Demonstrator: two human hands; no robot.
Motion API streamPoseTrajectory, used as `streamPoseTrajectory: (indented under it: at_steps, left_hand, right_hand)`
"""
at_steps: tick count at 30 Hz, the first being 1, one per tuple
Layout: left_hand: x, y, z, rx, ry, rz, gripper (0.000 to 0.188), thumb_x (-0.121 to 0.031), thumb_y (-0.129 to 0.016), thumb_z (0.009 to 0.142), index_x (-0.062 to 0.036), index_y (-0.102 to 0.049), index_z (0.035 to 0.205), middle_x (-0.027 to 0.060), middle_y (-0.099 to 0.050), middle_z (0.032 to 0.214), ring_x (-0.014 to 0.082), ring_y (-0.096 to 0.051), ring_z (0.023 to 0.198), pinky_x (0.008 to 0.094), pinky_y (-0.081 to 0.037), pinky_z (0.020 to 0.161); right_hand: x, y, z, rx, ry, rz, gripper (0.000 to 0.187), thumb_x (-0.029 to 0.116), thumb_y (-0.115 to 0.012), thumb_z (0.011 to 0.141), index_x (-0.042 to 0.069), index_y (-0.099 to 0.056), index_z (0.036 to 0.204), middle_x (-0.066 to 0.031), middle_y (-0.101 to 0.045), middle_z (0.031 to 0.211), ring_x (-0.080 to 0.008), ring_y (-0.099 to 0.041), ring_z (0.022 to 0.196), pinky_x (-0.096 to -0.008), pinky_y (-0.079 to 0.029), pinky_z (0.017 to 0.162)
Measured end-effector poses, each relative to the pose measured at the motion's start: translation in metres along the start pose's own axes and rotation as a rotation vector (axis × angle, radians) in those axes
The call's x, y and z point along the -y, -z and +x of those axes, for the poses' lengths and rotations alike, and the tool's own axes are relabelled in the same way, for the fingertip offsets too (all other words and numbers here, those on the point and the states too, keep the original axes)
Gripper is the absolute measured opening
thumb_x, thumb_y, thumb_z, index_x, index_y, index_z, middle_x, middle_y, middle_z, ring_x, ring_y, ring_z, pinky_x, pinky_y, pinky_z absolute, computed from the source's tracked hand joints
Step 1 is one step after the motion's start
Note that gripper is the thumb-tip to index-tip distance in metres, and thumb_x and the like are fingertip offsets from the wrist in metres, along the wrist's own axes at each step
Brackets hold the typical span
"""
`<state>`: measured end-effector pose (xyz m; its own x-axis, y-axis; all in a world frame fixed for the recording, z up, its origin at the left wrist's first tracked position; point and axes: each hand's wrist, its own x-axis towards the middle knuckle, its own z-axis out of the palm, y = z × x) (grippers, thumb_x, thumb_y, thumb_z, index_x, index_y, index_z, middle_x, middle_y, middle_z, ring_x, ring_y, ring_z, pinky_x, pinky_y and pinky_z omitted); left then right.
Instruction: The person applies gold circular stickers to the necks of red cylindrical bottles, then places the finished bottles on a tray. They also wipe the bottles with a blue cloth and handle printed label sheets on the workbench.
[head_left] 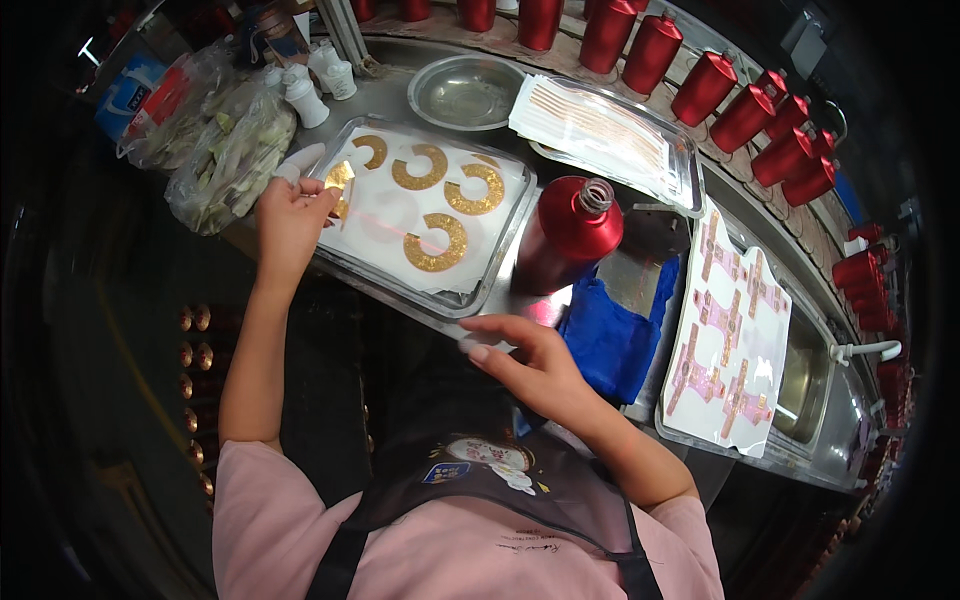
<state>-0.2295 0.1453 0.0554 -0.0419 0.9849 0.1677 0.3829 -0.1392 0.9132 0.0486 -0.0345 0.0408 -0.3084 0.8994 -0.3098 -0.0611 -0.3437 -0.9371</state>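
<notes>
Four gold rings (436, 243) lie on a white sheet in a metal tray (500, 262) on the desk (385, 95). The left hand (290, 215) pinches a gold sticker (340, 180) at the tray's left edge. The right hand (525, 360), fingers apart, touches a red bottle (565, 245) lying right of the tray.

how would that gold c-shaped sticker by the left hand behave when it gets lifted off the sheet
The gold C-shaped sticker pinched by the left hand looks thin and flat like those on the white sheet, so it would probably flop and curl. It likely weighs almost nothing. If its back is sticky, it may cling to the fingers or fold onto itself.
</notes>
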Motion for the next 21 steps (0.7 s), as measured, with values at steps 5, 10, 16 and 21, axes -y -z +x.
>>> streamPoseTrajectory:
  at_steps: [5,10,16,21]
  left_hand:
    - [-0.055,-0.030,-0.073,0.169,0.076,-0.377,0.054,0.004,-0.070,0.089,0.0080,-0.046,0.137,0.0112,-0.066,0.101,0.0117,-0.068,0.075,0.0222,-0.053,0.062]
    - [-0.077,-0.058,-0.122,0.214,0.097,-0.511,0.064,0.008,-0.063,0.088,0.0054,-0.036,0.146,0.0128,-0.060,0.114,0.0143,-0.069,0.086,0.0248,-0.055,0.070]
    - [-0.092,-0.093,-0.129,0.444,0.061,-0.744,0.039,0.007,-0.055,0.091,0.0071,-0.042,0.127,0.0119,-0.057,0.115,0.0151,-0.067,0.095,0.0268,-0.058,0.076]
    - [-0.105,-0.130,-0.119,0.366,0.035,-0.866,0.032,0.001,-0.058,0.090,0.0029,-0.053,0.122,0.0123,-0.067,0.114,0.0181,-0.069,0.090,0.0287,-0.054,0.073]
  right_hand:
    - [-0.003,-0.031,0.025,0.030,-0.007,0.396,0.046,0.027,-0.066,0.099,0.002,-0.058,0.136,-0.0006,-0.067,0.089,-0.0059,-0.055,0.065,-0.0211,-0.044,0.060]
    - [-0.001,-0.023,-0.006,-0.210,0.034,0.719,0.033,0.017,-0.067,0.097,0.003,-0.059,0.126,-0.0020,-0.065,0.076,-0.0099,-0.050,0.047,-0.0238,-0.039,0.045]
    - [0.020,0.010,-0.037,-0.526,0.379,0.325,0.035,-0.002,-0.066,0.092,-0.001,-0.058,0.127,-0.0053,-0.067,0.112,-0.0072,-0.060,0.081,-0.0224,-0.048,0.070]
    - [0.040,0.052,-0.033,-0.598,0.565,0.038,0.044,-0.003,-0.060,0.090,0.000,-0.056,0.134,-0.0005,-0.062,0.079,-0.0035,-0.049,0.054,-0.0195,-0.039,0.046]
